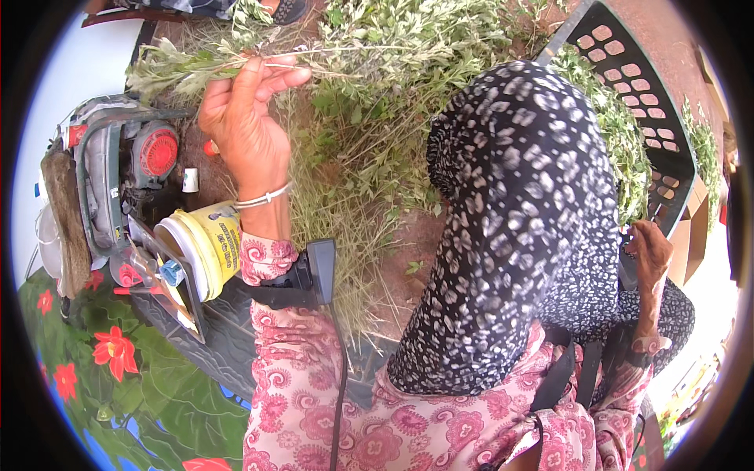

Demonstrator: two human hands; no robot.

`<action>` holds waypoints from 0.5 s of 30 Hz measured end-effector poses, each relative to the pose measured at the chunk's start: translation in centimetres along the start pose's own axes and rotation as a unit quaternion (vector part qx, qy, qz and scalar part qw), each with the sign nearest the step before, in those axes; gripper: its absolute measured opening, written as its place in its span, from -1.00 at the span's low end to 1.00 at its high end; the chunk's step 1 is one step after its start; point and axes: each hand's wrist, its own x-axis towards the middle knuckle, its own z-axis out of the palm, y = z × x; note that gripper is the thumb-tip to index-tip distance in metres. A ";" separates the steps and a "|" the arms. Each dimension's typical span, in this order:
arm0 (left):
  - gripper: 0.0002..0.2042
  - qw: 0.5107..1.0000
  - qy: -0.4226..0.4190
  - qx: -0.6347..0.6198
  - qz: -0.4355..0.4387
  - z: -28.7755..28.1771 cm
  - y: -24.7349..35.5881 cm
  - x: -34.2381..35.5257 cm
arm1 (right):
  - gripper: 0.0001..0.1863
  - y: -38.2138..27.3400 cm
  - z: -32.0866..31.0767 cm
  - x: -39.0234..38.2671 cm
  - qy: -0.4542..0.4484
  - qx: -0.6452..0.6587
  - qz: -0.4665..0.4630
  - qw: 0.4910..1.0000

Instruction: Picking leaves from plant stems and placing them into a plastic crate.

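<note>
My left hand [247, 118] is raised at the upper left, fingers curled and pinched around a small bunch of leafy grey-green stems [181, 69], which extends to both sides of it. A large pile of cut stems and leaves [408, 39] lies beyond and to the right of it. My right hand [649, 247] is low at the far right, beside a black perforated plastic crate [667, 125] holding more greenery [624, 173]; its fingers are curled, and what they hold is too small to tell.
My bent knee in patterned cloth [518, 173] fills the middle right. At left stand a machine with a red round cover [157, 153], a log [67, 228], a yellow bucket [212, 247] and a small white cup [190, 180]. A flowered mat [86, 392] lies lower left; another person's foot [287, 9] shows at top.
</note>
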 end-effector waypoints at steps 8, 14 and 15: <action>-0.84 0.987 -0.136 -0.082 0.034 5.1 8.3 0.3 | -0.93 -2.8 -1.7 -0.4 0.038 0.031 -0.048 0.998; -0.81 0.939 -0.299 -0.155 -0.066 10.9 12.2 -1.8 | -0.86 -4.7 -2.9 -1.7 0.100 0.178 -0.036 0.978; -0.81 0.920 -0.357 -0.141 -0.085 12.4 12.5 -2.9 | -0.86 -5.5 -3.2 -1.9 0.109 0.180 -0.036 0.977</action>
